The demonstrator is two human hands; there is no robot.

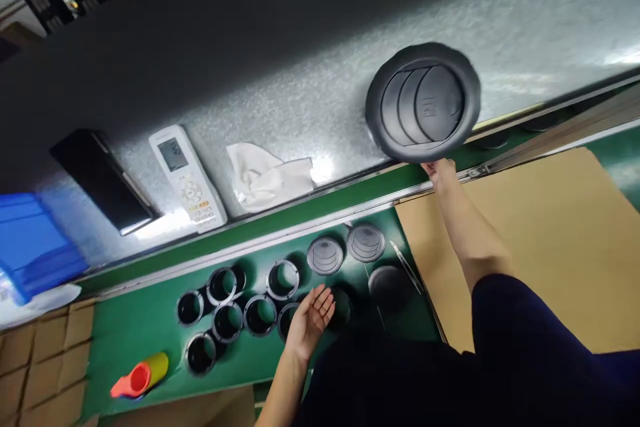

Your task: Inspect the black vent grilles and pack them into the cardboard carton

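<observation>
A round black vent (425,103) is held up in front of the grey metal shelf (530,33), its slatted face toward the viewer; whether it touches the shelf is unclear. The right hand (440,172) has its grip closed on the vent's lower rim, which hides part of the fingers. The left hand (314,319) holds nothing: its grip is loosely open, palm up and fingers together, above the green surface (120,327).

Near that hand, two smaller-looking vents (325,255) lie side by side on the surface, with a dark disc (389,287) and a thin metal tool (406,267) to their right. Black rings (260,315) stand grouped to the left. Beyond them lies a yellow-and-red object (143,375). A cardboard sheet (545,233) spreads under the right forearm.

On the shelf are a crumpled white tissue (273,180), a remote control (187,177) and a black phone-like slab (103,177), with a blue bin (37,240) farther left.
</observation>
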